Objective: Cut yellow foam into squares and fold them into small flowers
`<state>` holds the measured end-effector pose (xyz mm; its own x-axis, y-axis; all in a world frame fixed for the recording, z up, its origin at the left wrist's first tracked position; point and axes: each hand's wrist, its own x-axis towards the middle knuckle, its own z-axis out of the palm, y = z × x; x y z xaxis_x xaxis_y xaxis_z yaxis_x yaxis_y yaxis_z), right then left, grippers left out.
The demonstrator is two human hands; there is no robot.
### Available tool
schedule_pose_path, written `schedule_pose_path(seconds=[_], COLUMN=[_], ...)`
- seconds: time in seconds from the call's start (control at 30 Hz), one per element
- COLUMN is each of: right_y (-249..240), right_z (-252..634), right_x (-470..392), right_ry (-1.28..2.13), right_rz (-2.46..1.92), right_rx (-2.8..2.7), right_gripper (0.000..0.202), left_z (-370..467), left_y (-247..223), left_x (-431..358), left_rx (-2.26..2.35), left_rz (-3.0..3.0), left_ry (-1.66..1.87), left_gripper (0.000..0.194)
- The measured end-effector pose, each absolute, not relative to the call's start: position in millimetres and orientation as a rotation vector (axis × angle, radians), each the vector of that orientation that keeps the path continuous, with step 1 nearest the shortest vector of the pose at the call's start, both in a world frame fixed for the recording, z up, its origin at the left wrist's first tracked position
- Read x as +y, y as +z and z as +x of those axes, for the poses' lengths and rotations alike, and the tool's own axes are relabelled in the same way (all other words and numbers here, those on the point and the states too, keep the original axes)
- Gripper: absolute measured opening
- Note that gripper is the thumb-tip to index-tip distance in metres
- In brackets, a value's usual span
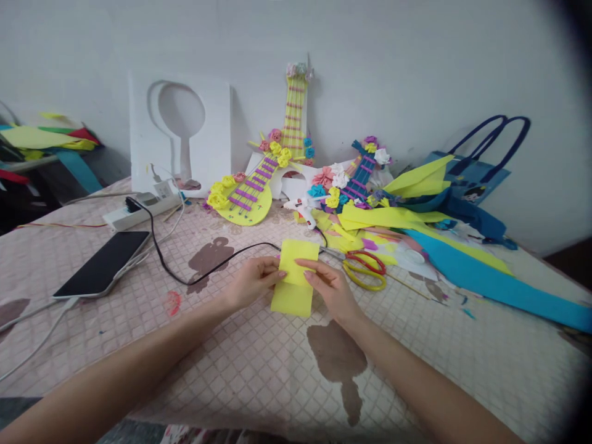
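A yellow strip of crepe paper (292, 298), creased across its middle, is held up between my two hands just above the table. My left hand (252, 280) pinches its left edge near the crease. At the right edge the thumb and fingers of my right hand (330, 287) grip the same paper. Right behind my right hand lie scissors (365, 270) with red and yellow handles. A white glue gun (303, 209) rests farther back, its black cord running left across the cloth.
Paper-flower-decorated toy guitars (252, 200) stand at the back by a white board (215, 135) with a cut-out. Yellow and blue paper strips (481, 271) spread to the right, before a blue bag (485, 172). At left lie a phone (104, 264) and a power strip (139, 209) with cables.
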<state>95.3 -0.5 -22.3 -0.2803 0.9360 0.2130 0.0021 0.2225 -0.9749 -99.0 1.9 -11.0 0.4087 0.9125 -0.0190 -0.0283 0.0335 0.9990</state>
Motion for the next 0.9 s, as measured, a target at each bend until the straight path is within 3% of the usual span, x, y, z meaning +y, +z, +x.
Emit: schedule_pose_path(seconds=[0.43,0.9], right_y=[-24.5,-17.5], right_z=[97.6,90.2], right_x=[1.6,-0.8], right_ry=[1.215,1.398], right_rz=[-0.822,-0.843], right_rx=[-1.429,-1.467], right_gripper=[0.027,0.044], left_z=[-101.7,-103.2], left_y=[-14.0,-8.1], left_x=[2.0,5.1], left_rx=[0.971,0.901], left_rz=[1.614,1.075], left_ry=[0.844,0.853], left_gripper=[0.029,0.035])
